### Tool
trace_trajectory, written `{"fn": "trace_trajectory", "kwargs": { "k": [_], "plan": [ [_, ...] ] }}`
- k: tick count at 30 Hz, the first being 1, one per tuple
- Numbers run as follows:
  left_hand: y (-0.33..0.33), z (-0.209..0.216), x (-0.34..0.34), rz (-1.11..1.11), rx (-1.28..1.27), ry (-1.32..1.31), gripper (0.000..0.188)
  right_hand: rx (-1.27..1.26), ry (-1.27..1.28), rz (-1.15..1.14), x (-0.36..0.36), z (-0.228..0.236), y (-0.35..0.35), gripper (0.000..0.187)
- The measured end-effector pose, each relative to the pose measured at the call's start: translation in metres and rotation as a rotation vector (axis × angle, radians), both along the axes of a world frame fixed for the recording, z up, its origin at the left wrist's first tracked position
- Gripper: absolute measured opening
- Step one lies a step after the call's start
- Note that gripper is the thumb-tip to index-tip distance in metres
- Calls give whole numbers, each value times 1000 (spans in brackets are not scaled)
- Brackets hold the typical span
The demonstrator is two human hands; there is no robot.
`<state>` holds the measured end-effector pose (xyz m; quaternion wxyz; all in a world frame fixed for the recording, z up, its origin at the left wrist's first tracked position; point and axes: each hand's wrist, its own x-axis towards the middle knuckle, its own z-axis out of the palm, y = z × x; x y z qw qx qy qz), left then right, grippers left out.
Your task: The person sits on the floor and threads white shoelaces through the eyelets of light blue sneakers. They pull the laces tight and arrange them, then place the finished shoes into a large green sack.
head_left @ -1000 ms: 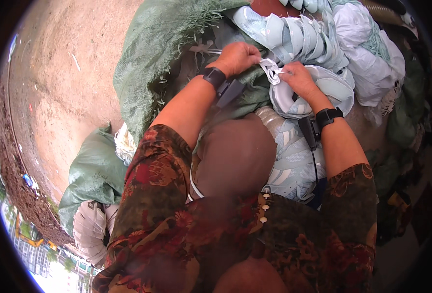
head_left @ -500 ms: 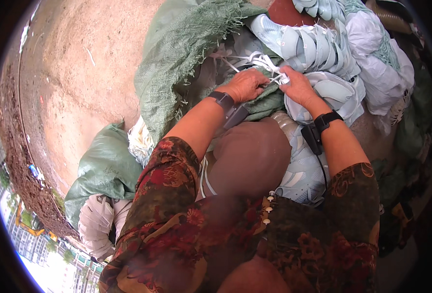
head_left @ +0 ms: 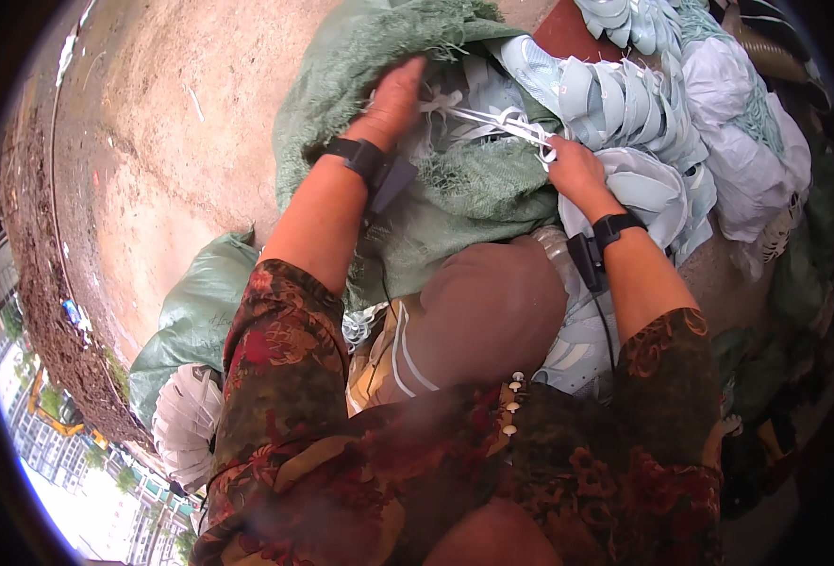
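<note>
My right hand (head_left: 575, 172) is closed on a bundle of white cords (head_left: 516, 123), pulled taut toward the left. The cords run into the mouth of a green woven sack (head_left: 492, 174) with frayed edges, where pale shoe uppers (head_left: 488, 85) show inside. My left hand (head_left: 391, 104) is raised at the far left part of the sack's mouth, beside its frayed rim. Motion smears its fingers, and I cannot make out whether they grip anything. Nested light-blue shoe uppers (head_left: 615, 99) lie to the right of the sack.
A white plastic bag (head_left: 742, 179) sits at the right. Closer to me at the left are a filled green sack (head_left: 195, 292) and a stack of beige uppers (head_left: 186, 420). My knee (head_left: 497, 302) is below the sack. Concrete ground (head_left: 181, 123) stretches away at the left.
My left hand has moved away from my right hand, left and farther off to the sack's rim. The cords are stretched out straighter, and the sack's near side has spread toward my knee.
</note>
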<state>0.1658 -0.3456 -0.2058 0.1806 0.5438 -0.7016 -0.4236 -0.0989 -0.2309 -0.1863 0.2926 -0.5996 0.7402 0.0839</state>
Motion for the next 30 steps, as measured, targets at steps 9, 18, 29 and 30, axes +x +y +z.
{"fn": "trace_trajectory", "kwargs": {
  "k": [9, 18, 29, 30],
  "plan": [
    [-54, 63, 55, 82, -107, -419, 44, 63, -173, 223, -11, 49, 13, 32],
    [-30, -12, 151, 218, 16, -181, 53, -93, -353, 113, -15, 53, 13, 23],
    [25, 58, 26, -101, -512, 1, 20, -287, -146, -21, -19, 53, 17, 21],
    [34, 49, 11, -141, -487, 93, 21, -274, -71, 2, -23, 55, 14, 17]
  ]
}}
